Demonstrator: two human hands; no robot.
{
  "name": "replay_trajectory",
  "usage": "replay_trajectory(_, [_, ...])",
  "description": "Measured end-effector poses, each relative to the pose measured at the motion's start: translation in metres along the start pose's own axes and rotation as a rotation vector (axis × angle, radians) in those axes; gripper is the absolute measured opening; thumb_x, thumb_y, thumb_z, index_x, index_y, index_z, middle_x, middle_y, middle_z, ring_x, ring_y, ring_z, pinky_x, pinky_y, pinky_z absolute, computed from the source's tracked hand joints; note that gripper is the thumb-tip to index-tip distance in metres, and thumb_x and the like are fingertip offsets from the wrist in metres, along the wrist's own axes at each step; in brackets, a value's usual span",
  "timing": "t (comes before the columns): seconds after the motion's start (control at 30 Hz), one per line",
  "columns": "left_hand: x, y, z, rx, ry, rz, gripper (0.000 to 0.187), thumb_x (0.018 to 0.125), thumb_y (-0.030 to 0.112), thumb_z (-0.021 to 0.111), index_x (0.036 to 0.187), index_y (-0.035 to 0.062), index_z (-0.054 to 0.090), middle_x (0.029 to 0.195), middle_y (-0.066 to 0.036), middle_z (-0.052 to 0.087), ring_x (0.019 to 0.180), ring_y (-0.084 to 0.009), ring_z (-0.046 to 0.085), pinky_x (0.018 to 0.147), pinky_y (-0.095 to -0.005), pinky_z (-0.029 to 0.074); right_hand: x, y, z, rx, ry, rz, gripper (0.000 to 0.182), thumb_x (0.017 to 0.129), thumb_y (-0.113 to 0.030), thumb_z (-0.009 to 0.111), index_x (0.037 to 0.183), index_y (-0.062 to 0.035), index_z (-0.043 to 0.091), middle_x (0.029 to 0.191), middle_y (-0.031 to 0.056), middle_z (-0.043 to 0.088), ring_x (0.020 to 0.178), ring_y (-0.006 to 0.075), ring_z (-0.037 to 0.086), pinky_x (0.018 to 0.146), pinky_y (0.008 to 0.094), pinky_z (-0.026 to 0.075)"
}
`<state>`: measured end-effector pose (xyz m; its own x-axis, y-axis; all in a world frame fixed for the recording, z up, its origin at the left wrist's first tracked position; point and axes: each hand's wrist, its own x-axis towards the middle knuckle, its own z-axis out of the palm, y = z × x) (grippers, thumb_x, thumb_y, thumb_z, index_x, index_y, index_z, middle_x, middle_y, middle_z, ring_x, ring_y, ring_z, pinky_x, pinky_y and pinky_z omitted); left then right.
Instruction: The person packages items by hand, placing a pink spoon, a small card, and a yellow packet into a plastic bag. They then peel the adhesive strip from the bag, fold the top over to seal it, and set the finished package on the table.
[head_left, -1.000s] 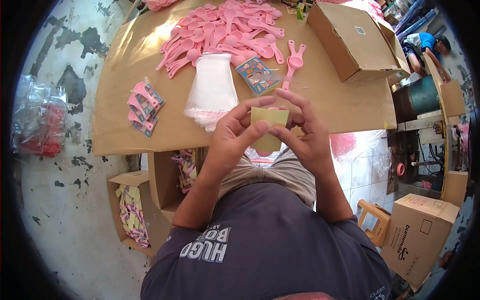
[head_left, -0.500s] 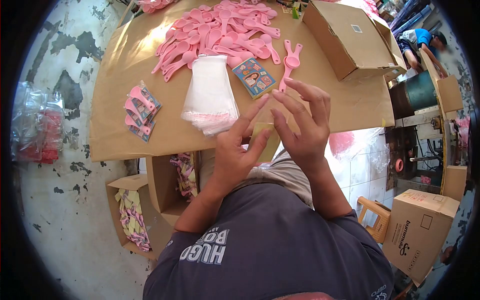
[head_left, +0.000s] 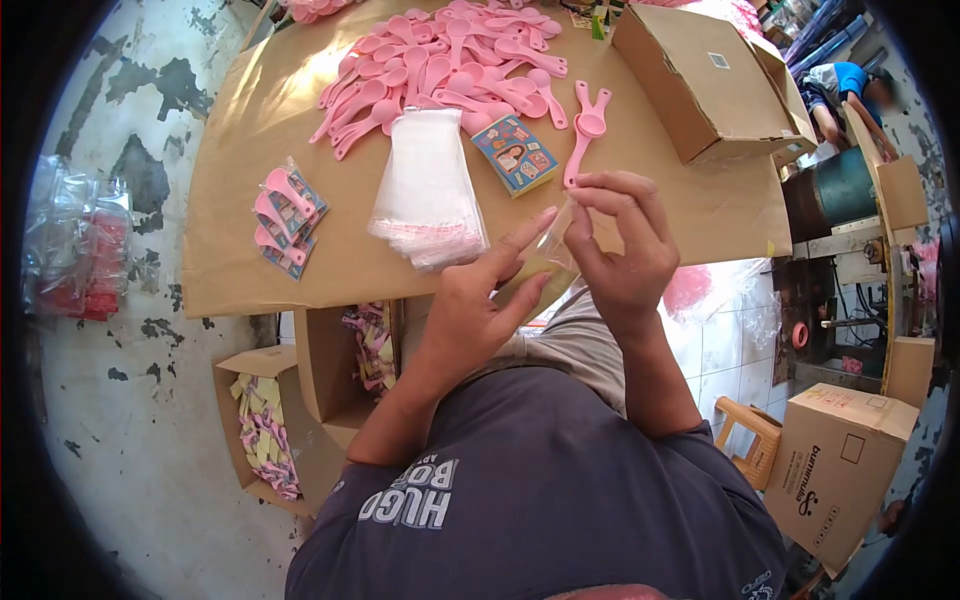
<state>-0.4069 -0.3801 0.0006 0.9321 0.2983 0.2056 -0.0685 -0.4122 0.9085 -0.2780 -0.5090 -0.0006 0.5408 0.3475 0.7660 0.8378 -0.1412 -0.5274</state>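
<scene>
While left hand (head_left: 475,312) grips a pale card (head_left: 540,267) thumb-to-fingers, right hand (head_left: 632,252) pinches a clear bag (head_left: 563,232); pink spoons (head_left: 590,125) just beyond right fingertips.

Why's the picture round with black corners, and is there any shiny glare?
Head view: it looks bent and dark-cornered, probably from a wide lens; head view: bright glare on the table, left of the pink spoons; head view: the clear film between the left hand and right hand is hard to see.
</scene>
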Motion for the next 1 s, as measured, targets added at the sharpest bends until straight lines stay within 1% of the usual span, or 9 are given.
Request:
replay_trajectory(0.17, [-0.002,-0.007,0.001,-0.119,-0.093,-0.077,0.051,0.097,0.003,0.066,0.146,0.0015,0.054,0.069,0.002,0.058,0.065,-0.0019,0.053,0.062,-0.0191,0.041,0.005,0.022,-0.014,0.323,0.149,0.252,0.014,0.090,0.007,0.065,0.101,-0.0001,0.067,0.105,0.0143,0.070,0.101,0.0247,0.068,0.086,0.0368,0.054])
replay_trajectory(0.23, [-0.003,-0.006,0.004,-0.349,-0.059,-0.220,0.038,0.100,0.003,0.063,0.137,-0.0026,0.058,0.091,-0.005,0.072,0.082,-0.0084,0.069,0.071,-0.0230,0.055,0.013,0.019,-0.022,0.810,0.369,0.518,0.014,0.096,0.009,0.054,0.103,-0.0013,0.060,0.096,0.0124,0.067,0.089,0.0198,0.066,0.080,0.0351,0.054])
replay_trajectory(0.33, [0.000,0.000,0.007,-0.612,0.032,-0.256,0.029,0.101,0.004,0.063,0.129,-0.0035,0.062,0.114,-0.015,0.073,0.097,-0.0154,0.072,0.077,-0.0283,0.061,0.000,0.039,-0.036,1.056,0.367,0.434,0.016,0.098,0.010,0.046,0.101,-0.0021,0.056,0.086,0.0080,0.061,0.076,0.0155,0.059,0.073,0.0315,0.051])
replay_trajectory(0.37, [0.001,-0.002,0.008,-0.612,0.032,-0.256,0.029,0.101,0.004,0.063,0.129,-0.0035,0.062,0.114,-0.015,0.073,0.097,-0.0154,0.072,0.077,-0.0283,0.061,-0.007,0.038,-0.041,1.042,0.289,0.484,0.011,0.098,0.006,0.048,0.097,-0.0036,0.055,0.079,0.0040,0.055,0.067,0.0110,0.050,0.064,0.0258,0.045])
replay_trajectory(0.5, [0.005,-0.014,0.011,-0.588,0.123,-0.104,0.022,0.100,0.004,0.063,0.121,-0.0037,0.066,0.121,-0.017,0.072,0.099,-0.0139,0.070,0.083,-0.0268,0.058,-0.025,0.029,-0.041,0.994,0.050,0.587,0.008,0.098,0.000,0.053,0.099,-0.0027,0.060,0.081,0.0023,0.056,0.068,0.0086,0.051,0.059,0.0217,0.041])
replay_trajectory(0.57, [0.006,-0.017,0.012,-0.553,0.156,-0.060,0.021,0.100,0.005,0.064,0.119,-0.0038,0.067,0.120,-0.017,0.071,0.099,-0.0136,0.069,0.085,-0.0266,0.057,-0.024,0.018,-0.034,0.664,-0.256,0.671,0.011,0.097,-0.007,0.062,0.105,-0.0008,0.066,0.082,0.0005,0.057,0.070,0.0049,0.052,0.057,0.0183,0.039])
replay_trajectory(0.67, [0.006,-0.018,0.008,-0.517,0.146,-0.049,0.021,0.100,0.005,0.064,0.119,-0.0043,0.068,0.115,-0.014,0.073,0.098,-0.0125,0.069,0.088,-0.0259,0.054,-0.031,0.012,-0.018,0.742,-0.365,0.635,0.020,0.097,-0.011,0.069,0.111,0.0023,0.068,0.087,-0.0002,0.061,0.071,0.0030,0.052,0.059,0.0170,0.038])
replay_trajectory(0.7, [0.005,-0.017,0.006,-0.565,0.120,-0.109,0.022,0.100,0.006,0.065,0.120,-0.0045,0.068,0.113,-0.013,0.073,0.097,-0.0124,0.069,0.087,-0.0256,0.055,-0.029,0.012,-0.019,0.716,-0.426,0.626,0.021,0.097,-0.012,0.072,0.112,0.0026,0.068,0.094,0.0017,0.066,0.076,0.0035,0.058,0.063,0.0180,0.046])
replay_trajectory(1.0, [0.000,-0.018,-0.008,-0.594,0.111,-0.177,0.026,0.100,0.007,0.066,0.124,-0.0039,0.066,0.104,-0.012,0.075,0.093,-0.0123,0.070,0.083,-0.0247,0.055,-0.017,0.002,-0.016,0.881,-0.380,0.793,0.016,0.100,-0.006,0.066,0.113,0.0028,0.068,0.097,0.0053,0.071,0.089,0.0088,0.068,0.075,0.0231,0.057])
